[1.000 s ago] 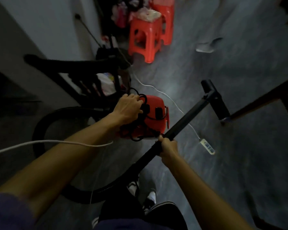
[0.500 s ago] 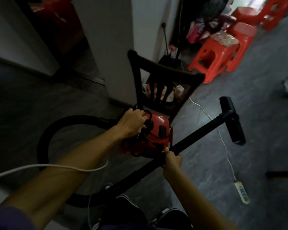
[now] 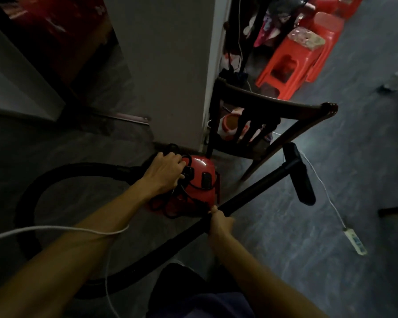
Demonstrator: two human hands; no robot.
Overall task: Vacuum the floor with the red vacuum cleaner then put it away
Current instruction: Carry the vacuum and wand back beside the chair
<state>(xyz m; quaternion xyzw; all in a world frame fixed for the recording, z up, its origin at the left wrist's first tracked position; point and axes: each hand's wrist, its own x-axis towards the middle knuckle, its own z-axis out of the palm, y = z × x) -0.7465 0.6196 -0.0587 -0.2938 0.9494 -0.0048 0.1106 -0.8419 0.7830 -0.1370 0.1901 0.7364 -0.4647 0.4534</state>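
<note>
**Both hands on the red vacuum cleaner beside the dark chair**

Nearest, a white cord lies draped across the left forearm and drops out of the bottom of the view. The right hand is closed around the black wand, fingers wrapped fully round the tube. The wand's long axis runs on a diagonal, from low at the person's legs up and away to the right, ending in the black floor head, which sits crosswise to the tube just right of the chair's front leg.

Further out, the left hand is clamped on the top of the red vacuum cleaner; its fingertips are buried among black cable loops, so I cannot tell exactly what part they grip. The vacuum cleaner sits low against the foot of the wall corner, directly left of the chair. Its black hose curls away from the chair in a wide loop on the floor and comes back under the arms. The room is dim, and no brand or lettering on the body can be read.

Right of the chair, a white power strip lies on the floor with its thin lead running back toward the chair. Behind the chair stand red plastic stools, cut off at the top edge. Some pale and orange things show through the chair's slats, too murky to name.
</note>
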